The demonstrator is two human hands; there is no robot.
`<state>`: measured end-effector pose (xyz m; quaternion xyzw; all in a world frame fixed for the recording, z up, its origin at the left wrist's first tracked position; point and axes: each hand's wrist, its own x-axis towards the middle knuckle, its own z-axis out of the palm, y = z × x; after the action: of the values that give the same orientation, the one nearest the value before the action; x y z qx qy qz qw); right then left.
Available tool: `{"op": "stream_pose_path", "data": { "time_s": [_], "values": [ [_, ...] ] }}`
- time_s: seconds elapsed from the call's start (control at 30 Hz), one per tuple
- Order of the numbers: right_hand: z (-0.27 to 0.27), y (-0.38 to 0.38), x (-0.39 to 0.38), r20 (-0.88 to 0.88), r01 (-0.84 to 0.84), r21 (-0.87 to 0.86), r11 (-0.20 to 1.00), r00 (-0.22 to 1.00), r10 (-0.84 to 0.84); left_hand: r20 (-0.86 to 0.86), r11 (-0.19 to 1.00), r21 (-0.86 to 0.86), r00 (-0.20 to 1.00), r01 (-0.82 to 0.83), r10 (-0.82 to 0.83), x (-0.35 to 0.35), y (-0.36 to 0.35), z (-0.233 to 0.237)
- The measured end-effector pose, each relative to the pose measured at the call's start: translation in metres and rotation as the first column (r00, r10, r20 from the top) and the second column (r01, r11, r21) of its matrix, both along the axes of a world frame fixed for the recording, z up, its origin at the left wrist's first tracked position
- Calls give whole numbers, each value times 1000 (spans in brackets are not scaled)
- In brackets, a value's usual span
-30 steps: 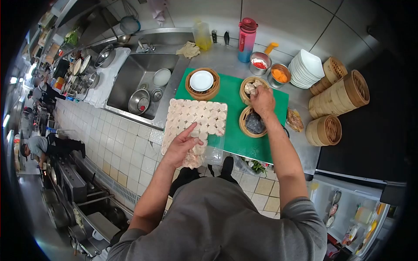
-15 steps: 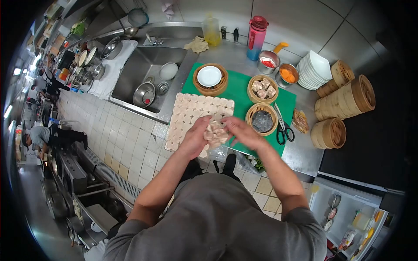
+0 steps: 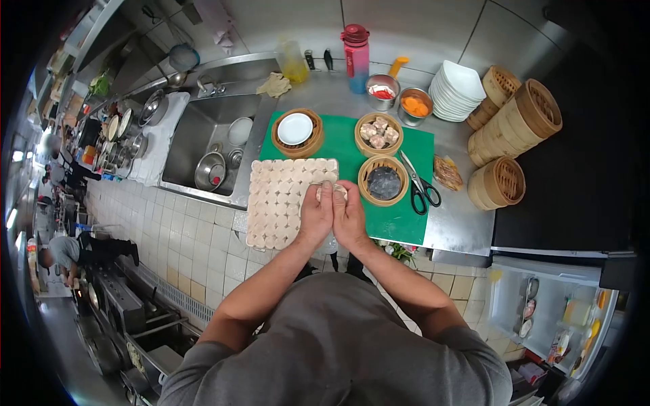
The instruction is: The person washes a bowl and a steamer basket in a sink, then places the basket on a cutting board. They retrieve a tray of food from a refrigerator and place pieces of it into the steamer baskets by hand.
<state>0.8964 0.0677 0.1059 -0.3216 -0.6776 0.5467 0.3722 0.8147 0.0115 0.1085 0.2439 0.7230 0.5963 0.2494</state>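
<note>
My left hand and my right hand are pressed together around a clump of pale, pinkish dumplings, mostly hidden by the fingers. Beneath and left of them lies a large, pale tray-like sheet of round pieces in close rows. Just right of my hands, a bamboo steamer has a dark, shiny round liner inside. Behind it, another bamboo steamer holds several dumplings. Black-handled scissors lie beside these steamers on the green cutting board.
A white plate rests on a steamer at the board's back left. Two metal cups, stacked white dishes and steamer stacks stand behind and right. The sink is left; an opened fridge drawer is at lower right.
My hands have come together, closing around the dumplings that were loosely held and in view before. The camera view has shifted, so the counter items appear further left.
</note>
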Motion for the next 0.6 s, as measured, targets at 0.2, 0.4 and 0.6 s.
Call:
{"op": "stream_pose_path", "data": {
  "time_s": [0.2, 0.4, 0.6],
  "values": [
    [2, 11, 16, -69, -120, -252, 960, 992, 105, 199, 994, -62, 977, 95, -81, 0, 0, 24],
    [1, 22, 28, -234, -212, -320, 923, 962, 140, 383, 988, 9, 912, 155, -146, 4, 8, 18],
    [5, 21, 38, -204, -174, -346, 922, 973, 108, 429, 971, 69, 872, 231, -238, 4, 9, 11]
  ]
}}
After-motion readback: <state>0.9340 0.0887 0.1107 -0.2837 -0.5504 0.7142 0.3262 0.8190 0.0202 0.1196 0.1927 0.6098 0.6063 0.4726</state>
